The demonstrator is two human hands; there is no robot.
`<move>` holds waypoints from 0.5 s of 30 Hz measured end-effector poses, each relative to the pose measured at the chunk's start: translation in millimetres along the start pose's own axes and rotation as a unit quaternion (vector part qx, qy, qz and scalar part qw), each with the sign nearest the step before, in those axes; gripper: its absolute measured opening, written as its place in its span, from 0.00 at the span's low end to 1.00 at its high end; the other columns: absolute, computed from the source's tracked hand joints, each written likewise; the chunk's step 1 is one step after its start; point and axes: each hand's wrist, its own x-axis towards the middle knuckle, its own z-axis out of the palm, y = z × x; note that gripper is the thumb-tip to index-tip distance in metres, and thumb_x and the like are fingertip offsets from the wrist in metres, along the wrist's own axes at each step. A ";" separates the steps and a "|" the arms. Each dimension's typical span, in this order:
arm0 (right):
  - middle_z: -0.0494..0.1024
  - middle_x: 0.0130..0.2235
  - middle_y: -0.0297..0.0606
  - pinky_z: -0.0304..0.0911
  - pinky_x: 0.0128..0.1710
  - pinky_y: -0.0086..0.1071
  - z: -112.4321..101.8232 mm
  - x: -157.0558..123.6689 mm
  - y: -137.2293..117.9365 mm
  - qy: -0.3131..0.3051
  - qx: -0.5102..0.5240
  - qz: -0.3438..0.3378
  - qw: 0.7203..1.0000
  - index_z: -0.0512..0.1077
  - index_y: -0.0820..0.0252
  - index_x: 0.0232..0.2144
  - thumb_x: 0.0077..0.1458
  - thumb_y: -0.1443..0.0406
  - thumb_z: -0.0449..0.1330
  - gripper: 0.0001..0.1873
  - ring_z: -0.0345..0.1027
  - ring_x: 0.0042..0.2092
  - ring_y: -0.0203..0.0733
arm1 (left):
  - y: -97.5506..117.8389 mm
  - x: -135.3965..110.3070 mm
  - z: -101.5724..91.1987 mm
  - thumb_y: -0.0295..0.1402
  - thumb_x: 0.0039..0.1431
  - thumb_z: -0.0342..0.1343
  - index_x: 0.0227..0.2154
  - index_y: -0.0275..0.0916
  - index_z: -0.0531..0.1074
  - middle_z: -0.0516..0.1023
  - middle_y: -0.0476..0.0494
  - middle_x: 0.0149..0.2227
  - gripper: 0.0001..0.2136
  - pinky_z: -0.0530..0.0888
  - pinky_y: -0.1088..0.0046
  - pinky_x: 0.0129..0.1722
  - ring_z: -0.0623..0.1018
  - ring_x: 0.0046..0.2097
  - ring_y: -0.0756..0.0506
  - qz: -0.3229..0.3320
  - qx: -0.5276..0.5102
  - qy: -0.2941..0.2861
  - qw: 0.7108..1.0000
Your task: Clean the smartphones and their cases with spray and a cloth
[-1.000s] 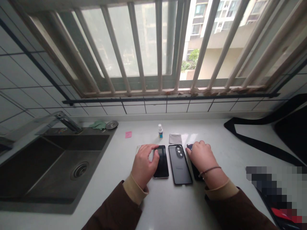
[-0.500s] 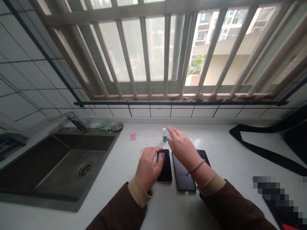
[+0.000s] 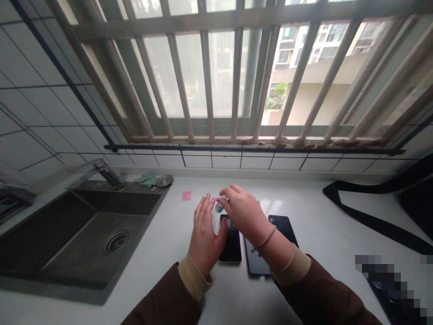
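My right hand [image 3: 244,212] has its fingertips closed on a small bottle [image 3: 219,208] with a white cap and a blue label. The bottle is tilted, its lower end toward my left hand [image 3: 205,237]. That left hand is open, with fingers stretched forward and thumb apart, close beside the bottle; whether they touch I cannot tell. Below the hands lies a black phone [image 3: 231,247], partly behind my left thumb. A larger dark tablet [image 3: 284,227] is partly covered by my right wrist. Something pale and clear by my left palm is mostly hidden.
A pink sticky note [image 3: 186,196] lies on the white counter [image 3: 158,266]. At the left is a steel sink [image 3: 81,243] with a faucet [image 3: 110,174], a green cloth [image 3: 146,180] and a round drain cover [image 3: 164,181]. A black strap [image 3: 375,215] curves at the right.
My right hand has taken hold of the standing bottle and moved it left and nearer, tilting it. My left hand has stretched its fingers forward toward the bottle.
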 end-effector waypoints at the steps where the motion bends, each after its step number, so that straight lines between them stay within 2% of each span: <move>1: 0.79 0.43 0.41 0.68 0.44 0.33 -5.1 -6.1 -9.4 -0.010 0.022 -0.010 1.000 0.78 0.60 0.44 0.71 0.61 0.60 0.09 0.75 0.42 0.43 | -0.5 -0.5 0.4 0.34 0.72 0.52 0.65 0.39 0.61 0.68 0.28 0.67 0.22 0.68 0.41 0.66 0.67 0.70 0.32 -0.002 -0.004 0.001 1.000; 4: 0.80 0.41 0.40 0.69 0.43 0.33 -16.7 -21.5 -30.3 -0.029 0.059 -0.029 0.997 0.78 0.60 0.41 0.69 0.64 0.62 0.06 0.75 0.41 0.42 | 0.3 -2.0 0.0 0.32 0.76 0.42 0.57 0.39 0.68 0.79 0.32 0.53 0.14 0.77 0.50 0.58 0.79 0.57 0.37 -0.012 -0.041 -0.020 0.999; 6: 0.80 0.41 0.39 0.69 0.44 0.33 -21.7 -27.8 -34.8 -0.025 0.079 -0.029 0.996 0.78 0.59 0.41 0.69 0.66 0.62 0.05 0.76 0.41 0.42 | 2.4 -2.9 -2.0 0.31 0.76 0.40 0.53 0.39 0.69 0.81 0.35 0.46 0.14 0.80 0.57 0.50 0.82 0.49 0.40 -0.009 -0.055 -0.031 0.998; 10: 0.80 0.39 0.36 0.68 0.43 0.33 -28.6 -31.9 -29.4 -0.026 0.135 -0.007 0.991 0.79 0.57 0.39 0.66 0.67 0.65 0.02 0.75 0.40 0.41 | 5.9 -3.3 -7.9 0.34 0.76 0.43 0.51 0.39 0.69 0.81 0.38 0.42 0.12 0.79 0.64 0.39 0.83 0.40 0.41 0.023 -0.023 -0.040 0.999; 15: 0.80 0.37 0.33 0.66 0.43 0.31 -29.3 -31.7 -22.3 -0.025 0.178 0.007 0.984 0.79 0.57 0.37 0.64 0.68 0.67 0.02 0.74 0.39 0.39 | 5.9 -0.9 -10.4 0.36 0.75 0.43 0.50 0.39 0.71 0.81 0.38 0.41 0.12 0.77 0.64 0.37 0.83 0.39 0.40 0.035 -0.003 -0.054 0.998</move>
